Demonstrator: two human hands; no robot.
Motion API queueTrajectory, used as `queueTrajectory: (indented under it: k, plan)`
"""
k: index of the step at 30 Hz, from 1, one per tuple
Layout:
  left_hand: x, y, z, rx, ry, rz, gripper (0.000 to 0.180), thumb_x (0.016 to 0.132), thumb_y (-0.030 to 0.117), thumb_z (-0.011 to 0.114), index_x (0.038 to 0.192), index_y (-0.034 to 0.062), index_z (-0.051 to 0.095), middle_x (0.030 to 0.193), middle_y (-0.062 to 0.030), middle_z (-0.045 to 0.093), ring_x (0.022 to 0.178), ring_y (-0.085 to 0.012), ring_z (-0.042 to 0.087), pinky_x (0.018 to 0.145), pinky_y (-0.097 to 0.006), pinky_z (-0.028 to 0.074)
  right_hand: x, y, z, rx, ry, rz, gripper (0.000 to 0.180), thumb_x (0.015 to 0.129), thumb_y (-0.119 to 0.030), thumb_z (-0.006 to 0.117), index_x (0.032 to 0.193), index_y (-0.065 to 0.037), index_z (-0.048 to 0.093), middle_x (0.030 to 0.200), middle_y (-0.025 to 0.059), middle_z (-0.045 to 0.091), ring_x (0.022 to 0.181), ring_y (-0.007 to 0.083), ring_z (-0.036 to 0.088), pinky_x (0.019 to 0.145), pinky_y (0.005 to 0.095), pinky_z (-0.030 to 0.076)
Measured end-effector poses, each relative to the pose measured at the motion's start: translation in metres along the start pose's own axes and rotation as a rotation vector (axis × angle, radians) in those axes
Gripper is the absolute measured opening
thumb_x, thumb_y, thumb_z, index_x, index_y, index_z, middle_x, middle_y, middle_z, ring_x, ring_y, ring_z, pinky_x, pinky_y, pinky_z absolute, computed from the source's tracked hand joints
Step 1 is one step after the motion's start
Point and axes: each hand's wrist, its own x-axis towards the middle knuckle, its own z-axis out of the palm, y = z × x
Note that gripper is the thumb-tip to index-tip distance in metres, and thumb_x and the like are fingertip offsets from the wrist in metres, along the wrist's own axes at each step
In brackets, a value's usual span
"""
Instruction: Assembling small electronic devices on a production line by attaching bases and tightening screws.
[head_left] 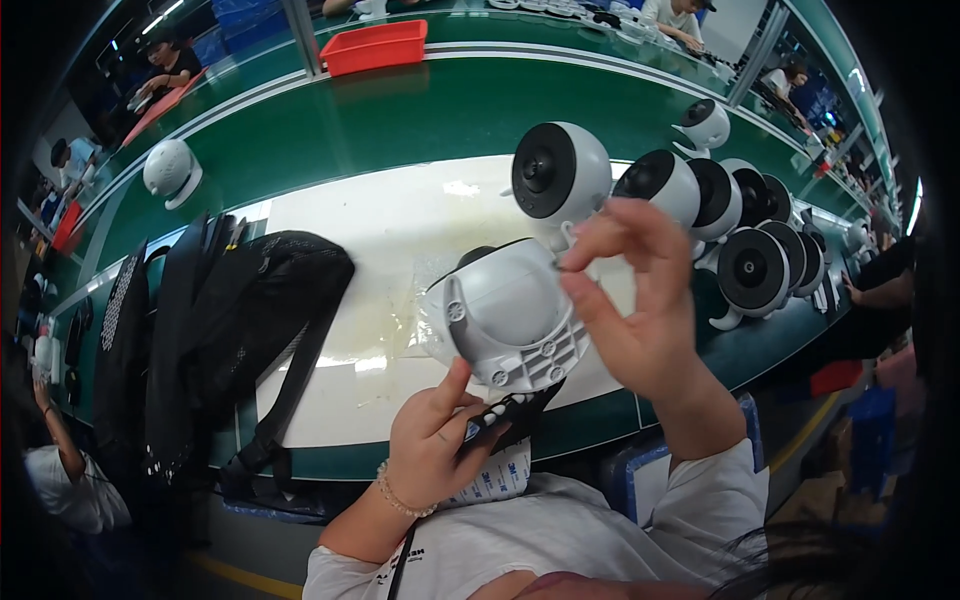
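A white rounded housing with a ribbed stand (510, 300) lies tilted on the white work mat, its underside and screw holes facing me. My left hand (430, 440) is at its near edge, the thumb raised beside the stand. Its fingers are closed on a black sheet with pale round pads (500, 408). My right hand (640, 300) is over the housing's right side, thumb and forefinger pinched. A small dark bit shows at those fingertips, too small to name. Printed backing paper (503, 474) hangs below the black sheet.
Several white round devices with black fronts (562, 172) stand at the right. Another white unit (172, 170) stands far left. A black bag (270, 290) lies on the left of the mat (350, 390). A red tray (375, 47) is at the back; people work beyond.
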Motion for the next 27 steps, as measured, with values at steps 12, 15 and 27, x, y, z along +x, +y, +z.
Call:
queueTrajectory:
  k: [12,15,27]
  plan:
    - [0.005,0.000,-0.005,-0.022,-0.038,0.032,0.033,0.060,0.001,0.074,0.087,0.0007,0.055,0.136,-0.0231,0.035,0.067,-0.0222,0.059,0.058,-0.031,0.046,0.001,-0.007,0.051,0.085,-0.091,0.123,0.045,0.077,0.001,0.058,0.118,-0.006,0.041,0.085,0.0041,0.059,0.083,0.0208,0.051,0.078,0.0340,0.038]
    - [0.002,-0.001,-0.004,-0.029,-0.055,0.012,0.033,0.059,0.001,0.074,0.085,0.0002,0.055,0.136,-0.0229,0.036,0.067,-0.0230,0.058,0.058,-0.031,0.046,-0.007,-0.004,0.058,-0.014,-0.014,0.031,0.043,0.075,0.002,0.061,0.114,-0.005,0.045,0.085,0.0043,0.061,0.077,0.0223,0.055,0.078,0.0351,0.038]
    - [0.003,0.001,-0.004,-0.064,0.006,-0.015,0.026,0.063,0.006,0.069,0.086,0.0023,0.058,0.131,-0.0165,0.045,0.063,-0.0243,0.055,0.058,-0.032,0.044,-0.028,-0.029,0.025,-0.224,-0.111,0.032,0.029,0.076,-0.009,0.065,0.104,-0.006,0.055,0.124,0.0164,0.050,0.124,0.0359,0.038,0.100,0.0460,0.024]
